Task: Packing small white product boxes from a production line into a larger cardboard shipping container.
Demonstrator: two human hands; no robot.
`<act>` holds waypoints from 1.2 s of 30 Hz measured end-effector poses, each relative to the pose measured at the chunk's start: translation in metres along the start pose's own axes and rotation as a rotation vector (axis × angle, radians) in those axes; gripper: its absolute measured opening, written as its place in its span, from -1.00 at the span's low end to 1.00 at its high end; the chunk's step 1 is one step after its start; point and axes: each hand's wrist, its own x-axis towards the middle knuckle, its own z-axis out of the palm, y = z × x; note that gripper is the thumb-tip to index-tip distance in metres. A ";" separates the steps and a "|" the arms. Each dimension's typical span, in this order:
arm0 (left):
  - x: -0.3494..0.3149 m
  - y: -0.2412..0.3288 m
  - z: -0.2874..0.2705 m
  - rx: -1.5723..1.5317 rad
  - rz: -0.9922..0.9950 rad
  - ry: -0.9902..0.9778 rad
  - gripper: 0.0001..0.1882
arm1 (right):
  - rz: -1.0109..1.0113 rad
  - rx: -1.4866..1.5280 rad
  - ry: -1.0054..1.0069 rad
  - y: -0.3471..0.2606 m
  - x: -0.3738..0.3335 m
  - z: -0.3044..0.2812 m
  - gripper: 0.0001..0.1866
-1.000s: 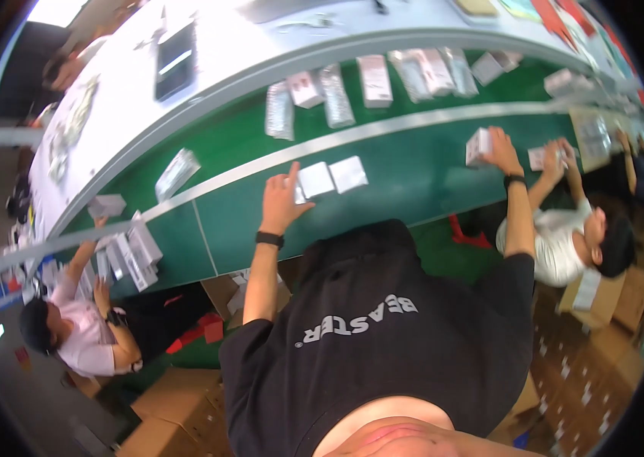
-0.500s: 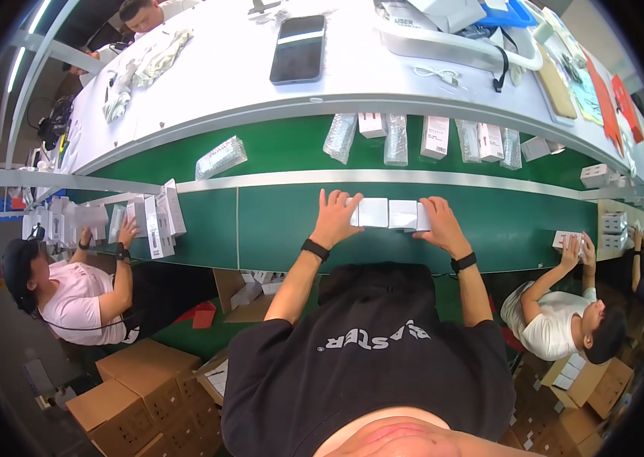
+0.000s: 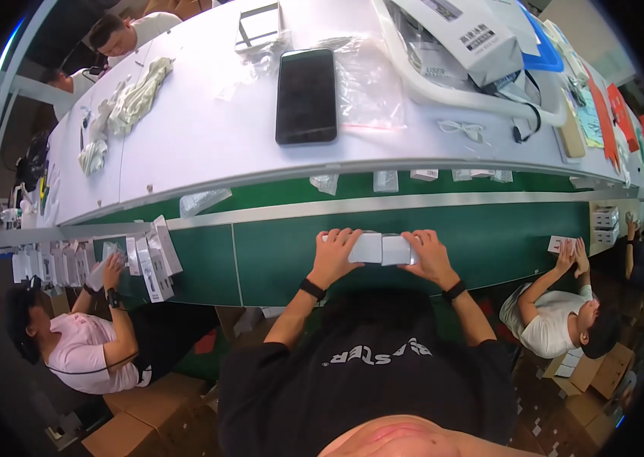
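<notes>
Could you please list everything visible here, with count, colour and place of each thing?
Small boxes: at least two, white, between the hands
Work surface: one, green, before the person
Table: one, white, beyond the work surface
Phone: one, black, on the table
Gloves: count unclear, off-white, table's left
Tray: one, white, table's right
Cable: one, white, near the tray
Other boxes: several, white, work surface's left
Wrapped packs: several, clear, along the table's near edge
Cartons: several, brown, floor
Co-workers: at least five, varied clothing, around
Left hand: one, bare, boxes' left end
Right hand: one, bare, boxes' right end

The white boxes [image 3: 368, 249] look smooth card, the phone [image 3: 306, 97] glossy glass.
</notes>
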 end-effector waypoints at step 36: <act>-0.076 -0.087 0.112 -0.220 0.228 -0.055 -0.58 | 0.034 0.774 -0.432 0.028 0.025 0.086 -0.39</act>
